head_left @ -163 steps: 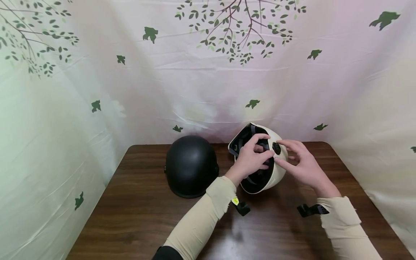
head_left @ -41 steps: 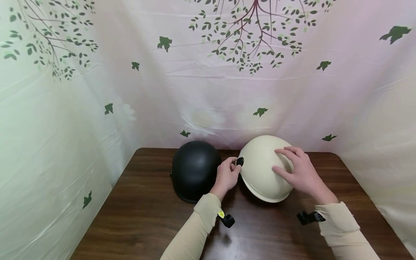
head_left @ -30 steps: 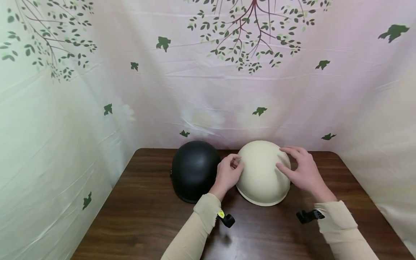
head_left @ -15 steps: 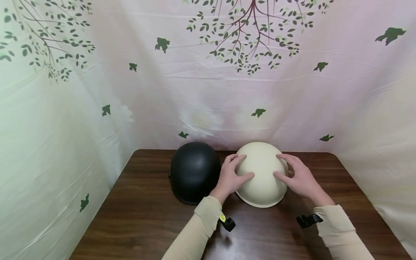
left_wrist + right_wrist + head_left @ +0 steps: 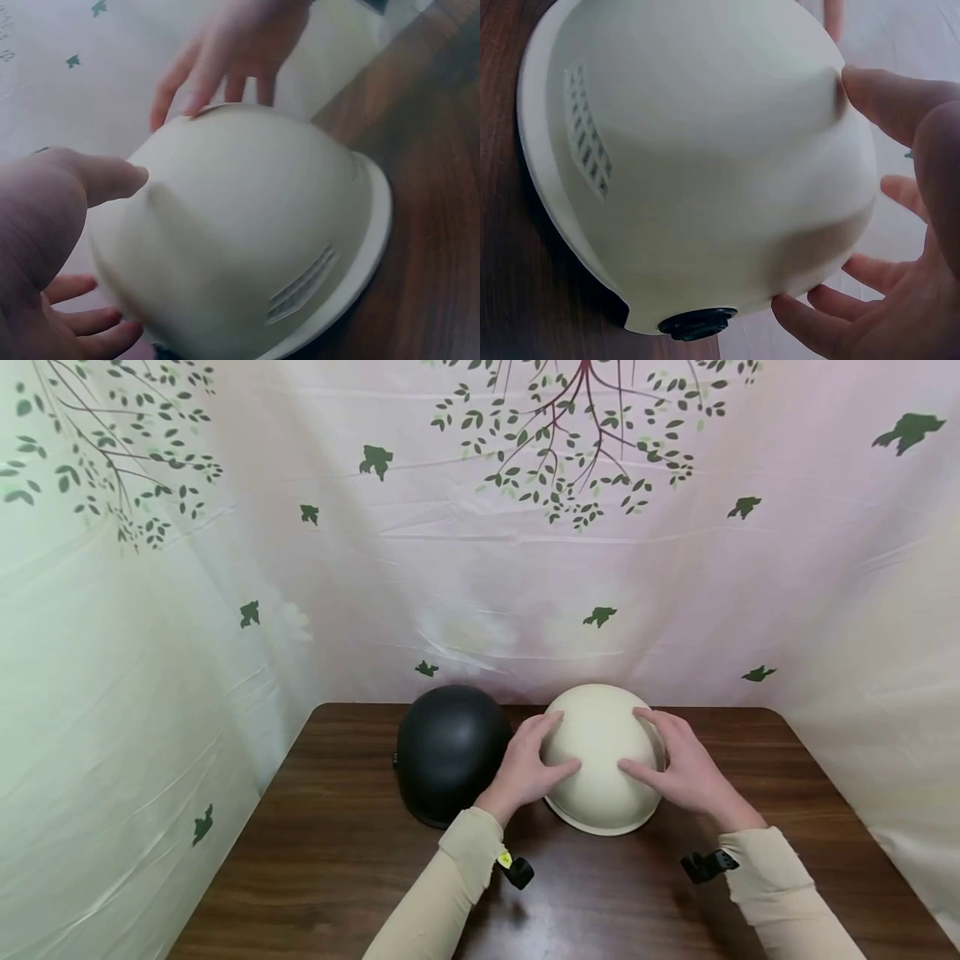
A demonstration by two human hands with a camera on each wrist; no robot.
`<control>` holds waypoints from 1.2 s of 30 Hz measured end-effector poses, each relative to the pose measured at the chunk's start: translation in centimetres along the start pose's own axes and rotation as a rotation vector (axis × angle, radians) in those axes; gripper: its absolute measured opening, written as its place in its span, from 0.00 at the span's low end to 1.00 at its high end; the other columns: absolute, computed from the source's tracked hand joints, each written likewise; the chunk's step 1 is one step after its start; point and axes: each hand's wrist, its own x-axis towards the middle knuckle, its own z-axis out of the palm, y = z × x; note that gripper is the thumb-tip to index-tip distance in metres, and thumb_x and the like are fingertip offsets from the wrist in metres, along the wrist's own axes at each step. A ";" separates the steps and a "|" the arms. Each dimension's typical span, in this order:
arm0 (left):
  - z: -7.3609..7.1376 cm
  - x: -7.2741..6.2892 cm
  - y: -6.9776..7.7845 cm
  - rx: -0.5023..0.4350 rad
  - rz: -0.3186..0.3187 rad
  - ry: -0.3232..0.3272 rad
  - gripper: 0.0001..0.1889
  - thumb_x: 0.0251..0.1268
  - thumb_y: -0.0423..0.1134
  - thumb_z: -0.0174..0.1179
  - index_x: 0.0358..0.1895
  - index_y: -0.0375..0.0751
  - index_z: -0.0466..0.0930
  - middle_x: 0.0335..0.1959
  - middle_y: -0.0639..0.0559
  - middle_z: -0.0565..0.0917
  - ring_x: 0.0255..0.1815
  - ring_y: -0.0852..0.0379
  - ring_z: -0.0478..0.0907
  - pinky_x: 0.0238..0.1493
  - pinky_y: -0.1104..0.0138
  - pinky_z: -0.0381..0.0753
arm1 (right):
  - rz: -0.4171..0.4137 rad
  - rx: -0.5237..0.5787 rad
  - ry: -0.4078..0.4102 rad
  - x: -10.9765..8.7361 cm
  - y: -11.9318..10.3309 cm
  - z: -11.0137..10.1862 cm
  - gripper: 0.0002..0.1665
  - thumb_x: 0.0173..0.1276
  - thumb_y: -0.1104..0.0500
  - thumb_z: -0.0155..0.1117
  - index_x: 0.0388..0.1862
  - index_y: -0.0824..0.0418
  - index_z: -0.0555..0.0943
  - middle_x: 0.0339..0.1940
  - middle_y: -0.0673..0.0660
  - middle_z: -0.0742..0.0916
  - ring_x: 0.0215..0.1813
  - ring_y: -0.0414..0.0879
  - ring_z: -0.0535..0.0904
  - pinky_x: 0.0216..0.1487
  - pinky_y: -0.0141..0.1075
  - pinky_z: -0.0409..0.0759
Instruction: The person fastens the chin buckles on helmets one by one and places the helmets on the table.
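Observation:
A cream-white hard-shell helmet (image 5: pixel 600 789) sits dome-up on the dark wooden table, its rim towards the person. My left hand (image 5: pixel 522 770) is at its left side, thumb and fingers spread apart over the shell. From the right, my right hand (image 5: pixel 686 768) rests spread fingertips and thumb on the dome. In the right wrist view, a black knob (image 5: pixel 697 323) shows at the helmet's side, and a slotted vent (image 5: pixel 589 135) lies near the rim. The left wrist view shows the left thumb (image 5: pixel 112 178) at the shell's surface. The helmet's inside is hidden.
A matte black helmet (image 5: pixel 452 752) stands dome-up just left of the cream one, close to my left hand. Behind the table (image 5: pixel 337 868) hangs a pale curtain (image 5: pixel 480 560) printed with leaves and birds. Small black cameras are strapped to both wrists.
The cream helmet, earlier tilted with its dark inside showing, has turned dome-up and settled on the table. My left hand has let go of its black side knob and spread over the shell.

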 end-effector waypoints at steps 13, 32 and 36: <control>-7.5 -2.3 -1.0 -0.167 0.100 0.160 0.28 0.71 0.42 0.71 0.73 0.54 0.76 0.65 0.50 0.81 0.58 0.49 0.84 0.55 0.53 0.86 | 0.040 -0.016 -0.025 0.5 -0.1 0.7 0.52 0.69 0.42 0.75 0.83 0.57 0.63 0.78 0.75 0.62 0.73 0.74 0.65 0.60 0.74 0.72; -13.6 -6.9 -6.7 0.297 0.155 0.280 0.33 0.58 0.43 0.80 0.68 0.48 0.81 0.69 0.46 0.79 0.69 0.40 0.70 0.67 0.43 0.74 | -0.029 -0.096 -0.033 1.1 -1.0 0.4 0.52 0.65 0.41 0.78 0.80 0.60 0.66 0.79 0.72 0.65 0.74 0.73 0.66 0.63 0.72 0.70; -13.8 -7.2 -7.3 0.340 0.103 0.244 0.34 0.58 0.44 0.80 0.70 0.47 0.80 0.71 0.46 0.78 0.72 0.39 0.69 0.69 0.44 0.74 | -0.030 -0.085 -0.030 1.2 -1.1 0.7 0.52 0.65 0.41 0.78 0.80 0.60 0.66 0.79 0.72 0.64 0.74 0.74 0.66 0.63 0.72 0.70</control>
